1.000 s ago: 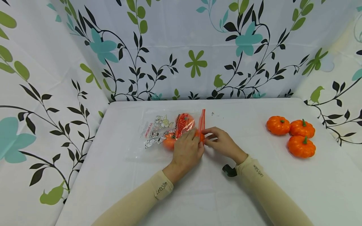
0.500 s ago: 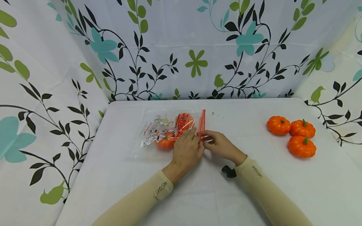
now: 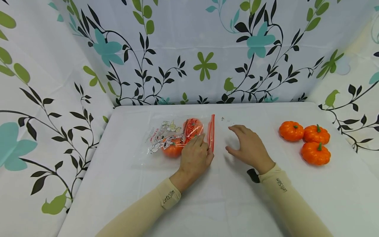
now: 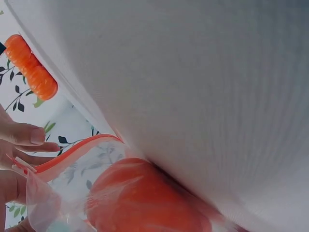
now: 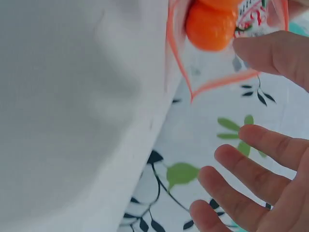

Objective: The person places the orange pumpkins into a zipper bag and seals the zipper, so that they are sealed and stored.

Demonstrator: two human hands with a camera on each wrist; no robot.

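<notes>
Letting go of the orange zip strip [image 3: 211,131], the right hand [image 3: 251,148] has drawn away to the right and hovers with fingers spread. Left hand [image 3: 195,158] stays flat on the clear printed bag [image 3: 165,136] lying on the white table [image 3: 207,204], fingers straight. Small orange pumpkins [image 3: 174,148] sit inside; three more pumpkins [image 3: 305,138] sit well apart to the right.

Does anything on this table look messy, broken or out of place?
Nothing stands out. The clear printed bag lies flat on the white table with pumpkins inside and no tear showing. The left hand rests on it by its orange zip strip; the right hand hovers open beside it. Three loose pumpkins sit upright in a tidy cluster.
</notes>
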